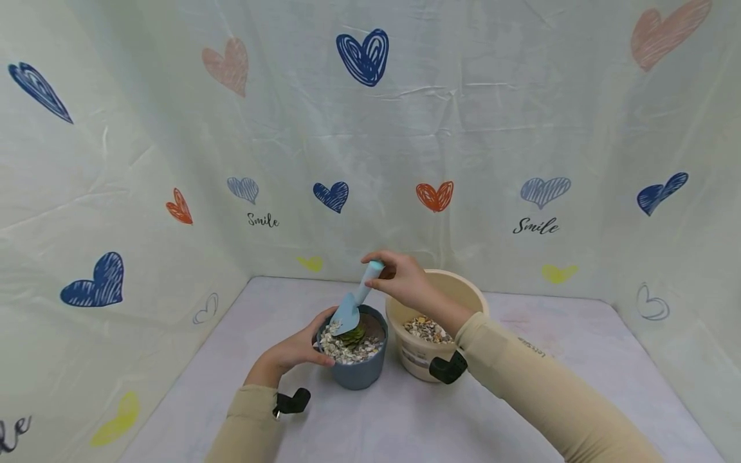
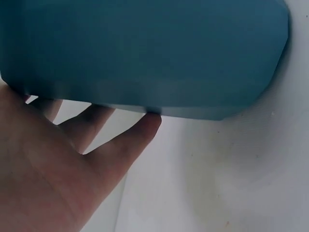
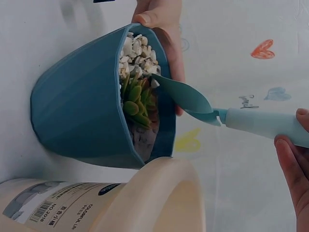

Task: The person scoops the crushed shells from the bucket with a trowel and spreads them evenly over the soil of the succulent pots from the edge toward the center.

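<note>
A blue plant pot (image 1: 357, 374) stands on the table, holding a green succulent (image 3: 137, 101) ringed partly by pale pebbles (image 3: 138, 53). My left hand (image 1: 298, 349) grips the pot's left side at the rim, thumb toward me; in the left wrist view its fingers (image 2: 130, 137) lie against the pot wall. My right hand (image 1: 405, 278) pinches the handle of a light blue hand trowel (image 1: 347, 313) near its top end. The trowel blade points down over the pot, its tip at the pebbles beside the succulent. Dark bare soil shows on the pot's right side.
A cream bucket (image 1: 411, 360) with mixed pebbles (image 1: 427, 329) inside stands close to the pot's right, under my right forearm. A labelled sticker (image 3: 53, 205) is on its wall. Behind the table (image 1: 509, 411) hangs a white curtain (image 1: 492, 128) printed with hearts.
</note>
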The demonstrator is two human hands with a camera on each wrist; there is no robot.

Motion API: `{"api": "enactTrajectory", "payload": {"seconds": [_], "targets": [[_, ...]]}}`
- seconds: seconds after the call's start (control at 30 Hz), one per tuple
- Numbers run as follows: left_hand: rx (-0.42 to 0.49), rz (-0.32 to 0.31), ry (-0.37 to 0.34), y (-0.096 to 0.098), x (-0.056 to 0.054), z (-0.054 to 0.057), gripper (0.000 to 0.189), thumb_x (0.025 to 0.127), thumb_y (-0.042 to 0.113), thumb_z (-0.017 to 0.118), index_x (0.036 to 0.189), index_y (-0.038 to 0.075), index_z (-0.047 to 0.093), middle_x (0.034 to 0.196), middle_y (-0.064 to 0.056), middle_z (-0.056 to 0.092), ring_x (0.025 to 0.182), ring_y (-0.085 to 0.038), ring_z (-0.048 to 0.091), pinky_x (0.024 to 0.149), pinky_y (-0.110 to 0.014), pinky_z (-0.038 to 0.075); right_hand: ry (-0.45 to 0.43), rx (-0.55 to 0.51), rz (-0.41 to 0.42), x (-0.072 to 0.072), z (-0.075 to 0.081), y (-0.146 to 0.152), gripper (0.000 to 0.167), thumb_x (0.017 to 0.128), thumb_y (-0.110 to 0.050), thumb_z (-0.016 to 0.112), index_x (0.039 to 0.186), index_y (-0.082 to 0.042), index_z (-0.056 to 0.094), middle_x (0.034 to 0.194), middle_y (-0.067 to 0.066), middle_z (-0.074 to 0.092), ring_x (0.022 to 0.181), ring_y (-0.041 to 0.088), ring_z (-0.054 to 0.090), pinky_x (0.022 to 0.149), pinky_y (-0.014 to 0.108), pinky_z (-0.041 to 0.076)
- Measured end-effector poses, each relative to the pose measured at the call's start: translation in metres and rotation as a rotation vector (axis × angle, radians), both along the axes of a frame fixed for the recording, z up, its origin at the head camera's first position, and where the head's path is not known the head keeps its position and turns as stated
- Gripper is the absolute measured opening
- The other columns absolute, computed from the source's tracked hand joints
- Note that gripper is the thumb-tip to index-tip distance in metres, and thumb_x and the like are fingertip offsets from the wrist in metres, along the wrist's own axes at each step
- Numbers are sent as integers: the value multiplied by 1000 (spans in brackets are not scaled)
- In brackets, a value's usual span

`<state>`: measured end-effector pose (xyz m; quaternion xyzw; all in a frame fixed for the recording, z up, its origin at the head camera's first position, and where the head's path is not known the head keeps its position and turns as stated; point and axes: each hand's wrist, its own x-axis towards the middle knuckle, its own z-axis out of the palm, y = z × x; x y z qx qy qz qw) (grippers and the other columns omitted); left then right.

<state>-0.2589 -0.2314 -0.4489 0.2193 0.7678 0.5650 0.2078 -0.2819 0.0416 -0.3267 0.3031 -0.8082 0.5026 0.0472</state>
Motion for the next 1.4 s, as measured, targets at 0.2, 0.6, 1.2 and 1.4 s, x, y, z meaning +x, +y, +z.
{"api": "enactTrajectory", "payload": {"seconds": [0.2,0.6,1.2,1.4], "targets": [[7,66,-36,6,7,1,109,76,19,84,157,23,11,159,-17,8,144,-41,4,106,-68,13,23,11,3,2,2,0,35,86,-8,75,121,-11,67,97,4,67,79,15,66,69,30,54],[-13,224,-45,20,19,-1,111,75,16,85,158,17,11,159,-20,10,144,-42,6,107,-67,13,39,23,-9,6,5,2,35,87,-9,74,121,-11,67,99,4,67,81,14,66,70,30,54],[3,337,-25,30,28,0,111,72,10,85,157,16,14,159,-20,12,144,-43,5,107,-69,11,76,33,4,12,11,3,36,86,-7,75,121,-10,67,97,4,67,78,14,65,69,29,54],[10,360,-20,32,32,-1,111,72,11,85,157,15,14,159,-22,10,144,-44,3,106,-70,10,77,21,20,14,11,4,35,86,-5,74,120,-8,67,98,5,67,78,13,65,68,29,54]]}}
